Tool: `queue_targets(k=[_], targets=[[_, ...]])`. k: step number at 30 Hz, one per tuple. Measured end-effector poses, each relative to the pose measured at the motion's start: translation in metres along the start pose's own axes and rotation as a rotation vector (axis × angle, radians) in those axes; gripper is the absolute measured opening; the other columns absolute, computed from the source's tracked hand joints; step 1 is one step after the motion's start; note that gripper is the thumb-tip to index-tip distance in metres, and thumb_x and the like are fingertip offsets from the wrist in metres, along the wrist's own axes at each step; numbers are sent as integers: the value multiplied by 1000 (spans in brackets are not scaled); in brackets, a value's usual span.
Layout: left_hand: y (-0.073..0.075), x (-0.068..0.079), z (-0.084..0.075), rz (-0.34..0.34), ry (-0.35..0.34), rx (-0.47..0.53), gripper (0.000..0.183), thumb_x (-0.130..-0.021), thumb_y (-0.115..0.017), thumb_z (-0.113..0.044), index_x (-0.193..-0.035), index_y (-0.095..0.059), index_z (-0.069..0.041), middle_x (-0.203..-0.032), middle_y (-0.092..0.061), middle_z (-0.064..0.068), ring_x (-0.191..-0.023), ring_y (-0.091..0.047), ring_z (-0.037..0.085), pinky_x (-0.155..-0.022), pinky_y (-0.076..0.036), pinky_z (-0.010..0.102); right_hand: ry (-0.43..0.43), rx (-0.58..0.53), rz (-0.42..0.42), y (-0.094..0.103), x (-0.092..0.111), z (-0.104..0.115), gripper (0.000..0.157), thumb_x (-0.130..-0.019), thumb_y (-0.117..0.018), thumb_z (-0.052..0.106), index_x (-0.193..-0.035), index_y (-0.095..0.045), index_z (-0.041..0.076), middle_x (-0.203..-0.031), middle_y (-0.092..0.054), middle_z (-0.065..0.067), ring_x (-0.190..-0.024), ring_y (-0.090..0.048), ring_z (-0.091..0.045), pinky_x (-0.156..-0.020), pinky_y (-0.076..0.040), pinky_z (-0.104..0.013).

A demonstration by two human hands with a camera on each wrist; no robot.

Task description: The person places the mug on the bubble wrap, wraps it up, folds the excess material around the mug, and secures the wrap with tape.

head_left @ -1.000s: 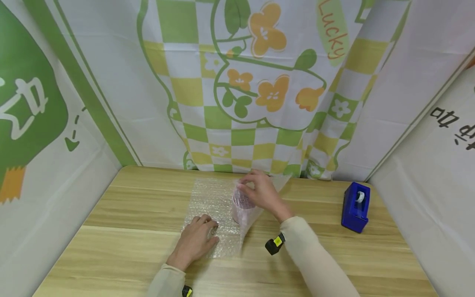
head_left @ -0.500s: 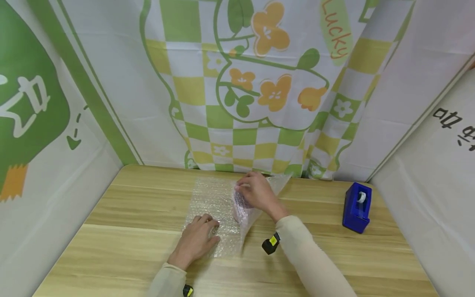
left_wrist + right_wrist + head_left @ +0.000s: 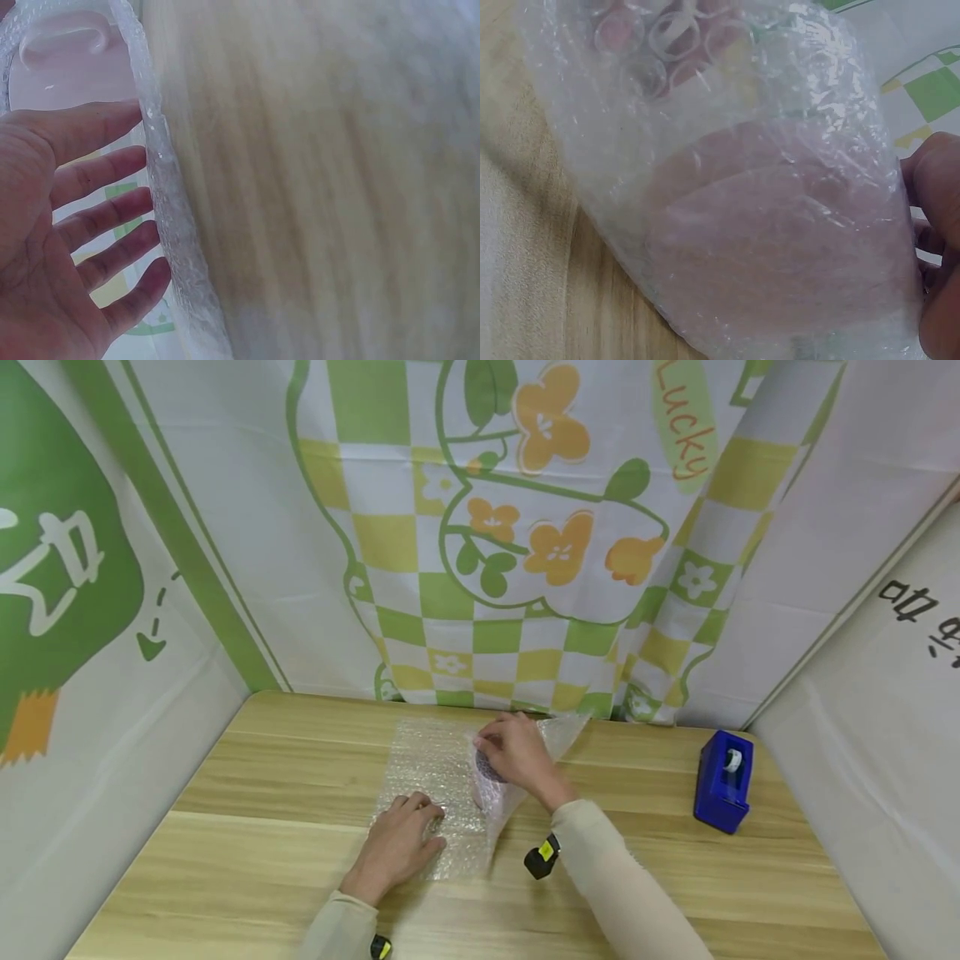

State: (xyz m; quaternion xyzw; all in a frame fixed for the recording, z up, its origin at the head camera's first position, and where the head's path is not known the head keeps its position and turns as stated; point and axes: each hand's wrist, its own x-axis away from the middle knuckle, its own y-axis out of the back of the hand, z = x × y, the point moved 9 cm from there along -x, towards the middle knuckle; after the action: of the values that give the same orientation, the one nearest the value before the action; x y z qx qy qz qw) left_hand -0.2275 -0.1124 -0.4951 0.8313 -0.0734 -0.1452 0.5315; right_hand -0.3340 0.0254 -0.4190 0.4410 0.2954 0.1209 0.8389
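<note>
A pale pink mug with a curved handle stands on the sheet of bubble wrap, part of which is drawn over it from the right. My right hand holds that folded part down at the mug's mouth, fingers and thumb bent over it. Through the clear layer the mug shows as a blurred pink shape in the right wrist view. Flat on the sheet's near left part rests my left hand, fingers spread; its fingertips are along the wrap's edge in the left wrist view.
A blue tape dispenser with a roll of tape stands at the right on the wooden table. A printed green and white curtain hangs at the table's back edge, with white side walls left and right.
My right hand and forearm have shifted slightly left, bringing the bubble wrap closer over the mug's mouth. My left hand stays in place on the sheet.
</note>
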Motion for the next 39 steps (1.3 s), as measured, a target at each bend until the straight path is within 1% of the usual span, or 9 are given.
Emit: queue_targets(k=[5, 9, 13, 16, 20, 26, 32, 35, 39], targets=[[0, 0, 0, 4, 5, 5, 38, -84, -82, -23, -117, -71, -6, -119, -64, 12, -110, -58, 35, -87, -53, 56, -40, -25, -23, 2, 0, -2, 12, -89, -77, 19, -92, -80, 7, -93, -73, -8, -91, -64, -31, -87, -49, -45], [0, 1, 0, 7, 11, 5, 38, -83, -82, -23, -116, -72, -6, -118, -64, 12, -110, -58, 35, -87, -53, 55, -42, -19, -76, 3, 2, -3, 15, -86, -81, 19, -96, -79, 8, -95, -71, -9, -92, -62, -30, -88, -49, -46], [-1, 1, 1, 9, 15, 1, 39, -83, -82, -23, -116, -71, -7, -118, -64, 11, -110, -58, 35, -87, -54, 55, -8, -27, -159, 5, 6, -2, 14, -83, -85, 18, -93, -77, 11, -97, -61, -10, -96, -54, -31, -84, -47, -46], [-1, 0, 0, 6, 10, -2, 39, -83, -83, -24, -116, -72, -7, -118, -64, 11, -110, -58, 34, -86, -54, 55, 38, -34, -217, 7, 9, 1, 12, -82, -86, 15, -88, -76, 13, -95, -51, -7, -94, -48, -30, -80, -45, -45], [1, 0, -1, 6, 7, -5, 39, -83, -83, -23, -116, -72, -7, -118, -64, 11, -109, -58, 34, -85, -54, 54, 97, -29, -250, 8, 11, 5, 10, -82, -85, 13, -87, -77, 12, -89, -47, -5, -88, -46, -28, -76, -45, -43], [2, 0, -1, 5, 6, -12, 39, -82, -83, -23, -116, -71, -7, -118, -64, 11, -109, -58, 35, -86, -54, 55, 137, 39, -187, 4, 10, 9, 5, -87, -82, 16, -87, -81, 11, -89, -62, -5, -84, -54, -25, -74, -47, -40], [1, 1, -2, 1, 2, -10, 38, -82, -83, -23, -114, -72, -7, -117, -64, 12, -108, -59, 36, -85, -54, 55, 184, 42, -157, 5, 13, 11, 9, -89, -79, 18, -89, -81, 10, -92, -65, -5, -85, -55, -25, -76, -47, -40], [1, 0, -2, 4, 3, -9, 38, -82, -83, -23, -114, -72, -7, -118, -65, 12, -109, -59, 36, -85, -54, 55, 204, 14, -119, 5, 16, 11, 15, -87, -80, 21, -93, -81, 7, -96, -65, -6, -88, -56, -25, -80, -47, -42], [0, 0, 0, 9, 9, -11, 39, -83, -82, -24, -116, -71, -7, -120, -64, 13, -110, -58, 36, -86, -54, 55, 194, -32, -60, 5, 19, 9, 28, -83, -82, 26, -101, -78, 5, -102, -65, -8, -95, -56, -26, -86, -47, -44]])
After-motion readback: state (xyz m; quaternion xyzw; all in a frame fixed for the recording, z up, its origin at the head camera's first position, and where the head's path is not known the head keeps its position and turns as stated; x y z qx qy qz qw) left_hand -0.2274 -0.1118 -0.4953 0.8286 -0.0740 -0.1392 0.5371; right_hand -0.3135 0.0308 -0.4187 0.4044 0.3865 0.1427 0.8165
